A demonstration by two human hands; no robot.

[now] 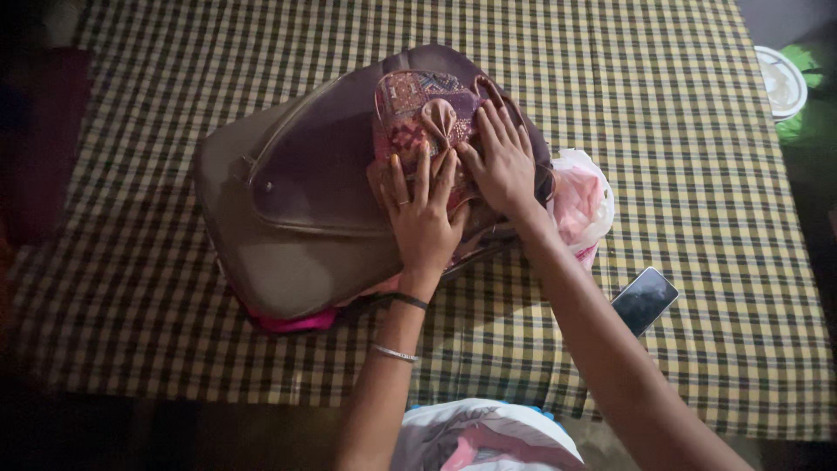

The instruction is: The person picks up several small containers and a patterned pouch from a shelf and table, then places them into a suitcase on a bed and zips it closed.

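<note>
Under both palms lies a patterned pink cloth (417,112), folded or bunched on top of a brown suitcase (296,209) — how much of the cloth there is cannot be told, since the hands cover its lower part. The suitcase rests on a yellow-and-dark checked sheet (663,131), and a strip of bright pink shows under its near edge, below the left wrist; what that strip belongs to is hard to make out.

The left hand (423,214) lies flat, fingers spread and pointing away from the person, pressing the cloth down against the case. It grips nothing. A ring shows on one finger, and a dark band and a silver bangle sit on the forearm. The right hand (504,157) is just beside it, thumbs almost touching, also flat and open-fingered on the cloth and the case's far edge, the forearm coming in at a slant from the lower right.

Just right of the right hand a pink-and-white plastic bag (582,199) bulges from behind the suitcase, partly hidden. Near the right forearm lies a dark phone (644,299). Far to the right, well apart, a white round container (780,83) is cut off by the edge — the corners are too dark to read.
</note>
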